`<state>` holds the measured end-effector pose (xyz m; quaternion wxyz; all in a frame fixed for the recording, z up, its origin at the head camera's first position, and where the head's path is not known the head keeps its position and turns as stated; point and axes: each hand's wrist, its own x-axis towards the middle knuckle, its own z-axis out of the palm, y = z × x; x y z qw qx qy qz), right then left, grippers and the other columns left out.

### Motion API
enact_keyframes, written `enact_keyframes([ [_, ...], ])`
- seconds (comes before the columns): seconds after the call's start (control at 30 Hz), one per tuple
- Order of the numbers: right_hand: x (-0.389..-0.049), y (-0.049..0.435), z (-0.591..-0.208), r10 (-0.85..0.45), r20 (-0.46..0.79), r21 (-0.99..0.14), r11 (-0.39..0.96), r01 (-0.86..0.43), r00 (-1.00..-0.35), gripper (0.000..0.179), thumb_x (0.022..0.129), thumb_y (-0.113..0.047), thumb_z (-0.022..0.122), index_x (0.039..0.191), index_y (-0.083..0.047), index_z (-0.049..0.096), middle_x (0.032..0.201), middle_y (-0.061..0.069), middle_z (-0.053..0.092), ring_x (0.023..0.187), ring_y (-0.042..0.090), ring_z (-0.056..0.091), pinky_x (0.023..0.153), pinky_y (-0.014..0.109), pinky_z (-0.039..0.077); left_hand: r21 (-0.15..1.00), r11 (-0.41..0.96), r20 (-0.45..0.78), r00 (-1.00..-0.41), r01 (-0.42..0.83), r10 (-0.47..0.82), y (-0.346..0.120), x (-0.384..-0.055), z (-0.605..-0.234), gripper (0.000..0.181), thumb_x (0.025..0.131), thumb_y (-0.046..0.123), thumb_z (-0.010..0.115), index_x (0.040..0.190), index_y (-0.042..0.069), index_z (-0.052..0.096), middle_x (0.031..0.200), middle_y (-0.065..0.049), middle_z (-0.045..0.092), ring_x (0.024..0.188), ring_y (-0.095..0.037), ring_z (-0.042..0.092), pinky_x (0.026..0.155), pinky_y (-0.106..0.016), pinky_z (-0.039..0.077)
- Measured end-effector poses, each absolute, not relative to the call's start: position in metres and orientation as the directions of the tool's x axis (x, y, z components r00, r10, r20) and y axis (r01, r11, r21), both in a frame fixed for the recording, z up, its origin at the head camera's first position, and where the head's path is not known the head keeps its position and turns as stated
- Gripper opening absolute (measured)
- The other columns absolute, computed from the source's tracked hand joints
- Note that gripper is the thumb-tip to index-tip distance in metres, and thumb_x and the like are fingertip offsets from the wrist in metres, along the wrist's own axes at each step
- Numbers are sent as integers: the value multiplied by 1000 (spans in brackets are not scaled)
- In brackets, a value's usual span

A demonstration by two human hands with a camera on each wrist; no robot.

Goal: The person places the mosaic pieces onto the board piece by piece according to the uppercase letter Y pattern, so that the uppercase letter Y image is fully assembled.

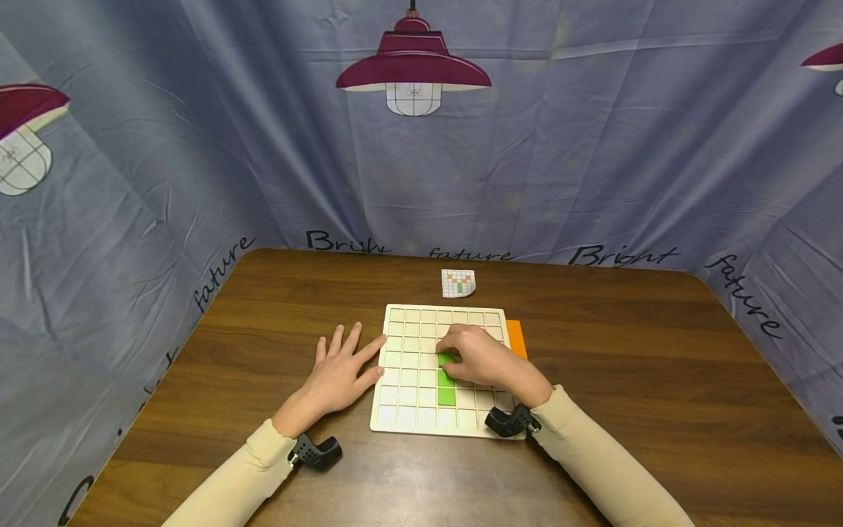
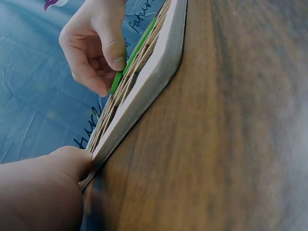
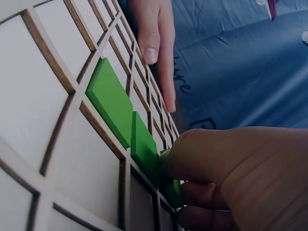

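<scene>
A pale wooden grid board (image 1: 408, 377) lies on the table with two green square tiles (image 1: 446, 396) set one behind the other in a middle column. Just beyond them my right hand (image 1: 481, 355) pinches a third green tile (image 2: 116, 83) between thumb and fingers, down at the board's surface. In the right wrist view that tile (image 3: 172, 192) is partly hidden behind the fingers. My left hand (image 1: 336, 377) lies spread on the table at the board's left side, its index fingertip and thumb right at the edge.
Behind the board lies a small paper card (image 1: 458, 283) printed with a coloured grid pattern. Something flat and orange (image 1: 516, 338) sticks out past the board's right edge. A blue-grey curtain (image 1: 421, 183) hangs around the table's back and sides.
</scene>
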<state>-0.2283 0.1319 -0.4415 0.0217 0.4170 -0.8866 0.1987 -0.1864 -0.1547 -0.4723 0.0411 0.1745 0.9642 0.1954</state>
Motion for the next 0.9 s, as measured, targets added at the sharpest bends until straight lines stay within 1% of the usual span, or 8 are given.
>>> enact_keyframes([
  [0.2,-228,132,-442,-732,207,-335,570,-750,-649,15,82,-2,73,95,-7,77,86,2,67,73,6,46,67,20,42,388,863,-9,-935,323,354,-155,-186,-473,58,105,44,51,159,27,39,168,-27,21,154,-57,10,115,-80,8],
  [0.47,-228,132,-443,-730,204,-335,574,-747,-653,16,81,-2,72,96,-7,77,85,3,67,71,5,46,67,21,42,386,862,-5,-934,327,357,-155,-187,-474,57,105,45,51,158,27,40,167,-27,21,153,-57,11,115,-80,9],
  [0.77,-228,132,-444,-729,212,-334,572,-749,-651,19,81,-2,72,98,-7,79,89,3,71,73,7,50,68,22,46,389,861,-7,-934,327,358,-155,-187,-473,57,105,45,51,158,27,40,167,-27,21,153,-58,10,115,-80,8],
  [0.9,-228,132,-444,-726,212,-335,575,-746,-655,20,80,-2,72,99,-7,79,90,4,71,73,6,49,69,21,45,388,863,-10,-935,323,354,-155,-187,-473,58,105,45,51,159,27,40,167,-27,20,153,-58,10,115,-80,8],
])
